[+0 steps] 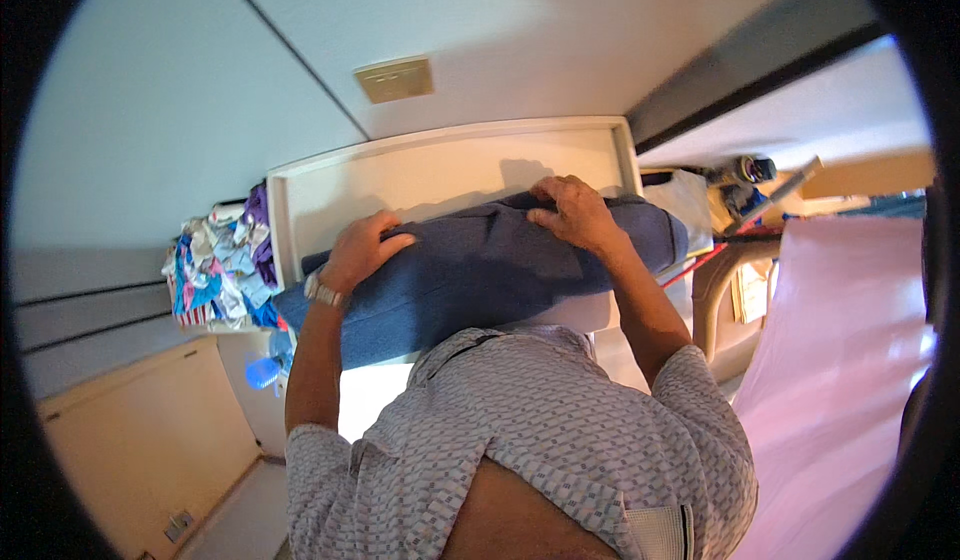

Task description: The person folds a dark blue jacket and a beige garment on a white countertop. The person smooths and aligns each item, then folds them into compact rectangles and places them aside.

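Observation:
A long piece of dark blue cloth, folded or bunched into a thick strip, lies across a white-rimmed table or tray in front of me. At its left part, my left hand, with a watch on the wrist, grips the far edge between thumb and fingers. Farther right, my right hand holds the same edge, its fingers curled over and its thumb on the near side. The cloth hangs over the near side towards my patterned shirt. Its underside is hidden.
A heap of small coloured fabric scraps sits left of the table. A pale wall with a switch plate rises behind. Pink sheeting hangs at the right, near a brown chair. A cabinet door stands lower left.

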`<state>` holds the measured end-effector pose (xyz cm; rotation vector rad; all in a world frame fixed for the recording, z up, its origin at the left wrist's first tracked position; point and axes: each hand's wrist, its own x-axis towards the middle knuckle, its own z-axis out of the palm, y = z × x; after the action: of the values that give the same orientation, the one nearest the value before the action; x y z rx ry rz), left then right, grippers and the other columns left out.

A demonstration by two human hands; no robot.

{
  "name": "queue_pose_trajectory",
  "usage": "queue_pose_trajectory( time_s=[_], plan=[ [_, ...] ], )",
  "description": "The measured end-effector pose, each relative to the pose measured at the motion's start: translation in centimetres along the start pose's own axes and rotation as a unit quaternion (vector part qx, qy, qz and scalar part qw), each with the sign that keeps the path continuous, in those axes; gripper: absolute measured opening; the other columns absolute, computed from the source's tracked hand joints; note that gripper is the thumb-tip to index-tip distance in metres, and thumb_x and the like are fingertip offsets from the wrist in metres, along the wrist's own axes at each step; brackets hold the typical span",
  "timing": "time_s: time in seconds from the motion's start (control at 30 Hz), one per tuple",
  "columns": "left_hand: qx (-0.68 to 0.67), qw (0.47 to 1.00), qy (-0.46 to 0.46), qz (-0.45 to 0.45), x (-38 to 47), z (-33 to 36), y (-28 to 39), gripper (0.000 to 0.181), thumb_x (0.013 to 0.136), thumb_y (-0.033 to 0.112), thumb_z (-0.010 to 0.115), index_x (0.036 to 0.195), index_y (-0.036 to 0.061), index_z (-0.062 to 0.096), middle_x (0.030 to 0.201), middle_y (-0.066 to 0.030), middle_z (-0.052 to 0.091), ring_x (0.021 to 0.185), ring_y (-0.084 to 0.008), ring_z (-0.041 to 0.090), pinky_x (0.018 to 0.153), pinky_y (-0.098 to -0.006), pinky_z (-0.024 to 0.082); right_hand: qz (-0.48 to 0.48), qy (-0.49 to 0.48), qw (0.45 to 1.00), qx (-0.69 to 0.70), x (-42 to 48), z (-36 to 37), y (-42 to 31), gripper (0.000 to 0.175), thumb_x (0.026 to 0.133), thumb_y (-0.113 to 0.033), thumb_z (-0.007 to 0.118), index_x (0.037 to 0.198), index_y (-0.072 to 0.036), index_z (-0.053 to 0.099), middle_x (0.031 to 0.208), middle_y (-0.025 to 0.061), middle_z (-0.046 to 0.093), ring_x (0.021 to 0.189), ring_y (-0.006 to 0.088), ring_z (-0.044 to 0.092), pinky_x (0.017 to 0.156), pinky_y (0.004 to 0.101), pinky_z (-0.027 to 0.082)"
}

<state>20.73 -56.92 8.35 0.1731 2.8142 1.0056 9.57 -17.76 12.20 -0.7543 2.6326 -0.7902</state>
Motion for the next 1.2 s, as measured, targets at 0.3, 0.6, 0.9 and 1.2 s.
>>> queue_pose_trajectory(
  time_s=[0.3,0.6,0.9,1.2],
  plan=[
    [0.134,0.961,0.168,0.171,-5.9,3.6,5.5,0.053,0.095,0.025,0.081,0.141,0.0033,0.066,0.156,-0.0247,0.056,0.145,-0.0444,0.053,0.120,-0.0600,0.041,0.206,-0.177,0.825,0.496,-16.3,5.2,2.1,0.043,0.100,-0.041,0.082,0.112,-0.001,0.075,0.099,0.0049,0.078,0.085,0.0132,0.072,0.077,0.0297,0.060],
    [0.176,0.967,0.114,0.147,-6.3,8.1,4.4,0.067,0.095,0.033,0.081,0.151,0.0022,0.063,0.167,-0.0274,0.046,0.159,-0.0438,0.038,0.131,-0.0635,0.022,0.305,0.278,0.636,0.652,-18.6,9.5,5.8,0.071,0.103,-0.042,0.077,0.157,-0.007,0.046,0.143,0.0152,0.066,0.115,0.0307,0.073,0.100,0.0485,0.061],
    [0.164,0.971,0.135,0.107,-5.8,9.9,7.1,0.066,0.098,0.044,0.072,0.155,0.0115,0.060,0.171,-0.0254,0.040,0.161,-0.0434,0.030,0.131,-0.0658,0.014,0.153,0.415,0.608,0.660,-15.2,4.5,1.7,0.064,0.094,-0.004,0.081,0.152,0.000,0.053,0.144,0.0176,0.064,0.128,0.0344,0.066,0.110,0.0514,0.057],
    [-0.081,0.994,0.045,0.065,-2.2,17.2,9.0,0.047,0.096,0.039,0.074,0.134,0.0109,0.072,0.129,-0.0213,0.070,0.140,-0.0426,0.055,0.123,-0.0636,0.033,-0.231,0.139,0.958,0.098,-10.0,3.6,-11.6,0.067,0.071,-0.014,0.096,0.133,-0.011,0.071,0.128,0.0165,0.066,0.119,0.0379,0.063,0.107,0.0487,0.050]
  ],
)
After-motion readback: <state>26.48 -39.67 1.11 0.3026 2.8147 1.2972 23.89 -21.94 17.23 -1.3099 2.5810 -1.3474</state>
